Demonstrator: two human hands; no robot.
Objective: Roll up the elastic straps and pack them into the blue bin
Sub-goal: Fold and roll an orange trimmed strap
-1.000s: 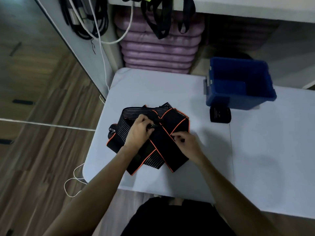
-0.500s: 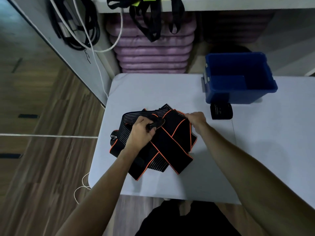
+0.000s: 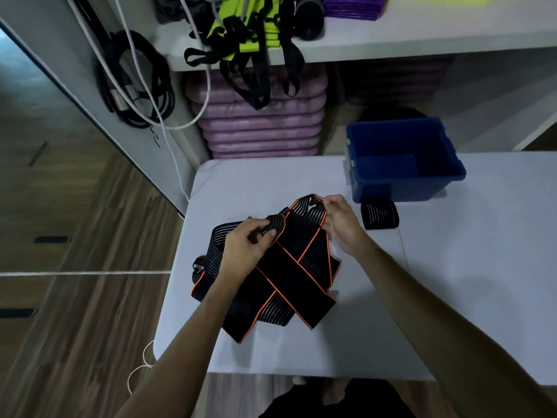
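Best to free one strap end from the tangle and keep it flat and taut before rolling. The left hand (image 3: 251,245) pinches a strap end; the right hand (image 3: 342,226) pinches the straps (image 3: 289,276) at their far edge. The pile lies under and between both hands, the blue bin (image 3: 404,158) beyond the right hand.

Looking down at pale grey table (image 3: 452,297) with rounded corners. Brown wood-plank floor (image 3: 75,327) on my left, thin white cord (image 3: 141,369) lying on it by table corner. Ahead, white shelf unit (image 3: 422,34); stack of purple padded mats (image 3: 259,128) underneath. Black and lime-green webbing straps (image 3: 247,49) hang over shelf edge. Coiled black cables (image 3: 135,82) and white cable (image 3: 168,116) hang against white side panel (image 3: 75,70). Light dim, bluish.
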